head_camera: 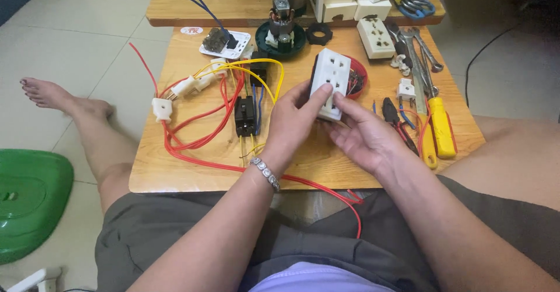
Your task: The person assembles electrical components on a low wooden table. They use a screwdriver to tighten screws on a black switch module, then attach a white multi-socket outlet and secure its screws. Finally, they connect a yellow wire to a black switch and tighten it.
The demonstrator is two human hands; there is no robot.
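A white multi-socket block [330,81] is held upright above the low wooden table [192,169], socket face toward me. My left hand [290,123], with a silver bracelet at the wrist, grips its left side. My right hand [363,134] supports its lower right edge from beneath, fingers curled under it. Behind the block sits a red bowl [358,77] of small parts.
Red and yellow wires [201,123] with white plugs and a black component [245,116] lie at left. Pliers, a yellow screwdriver [443,129] and wrenches [423,53] lie at right. A motor on a green base [282,34] and more white sockets stand behind. A green plastic cover [29,199] rests on the floor.
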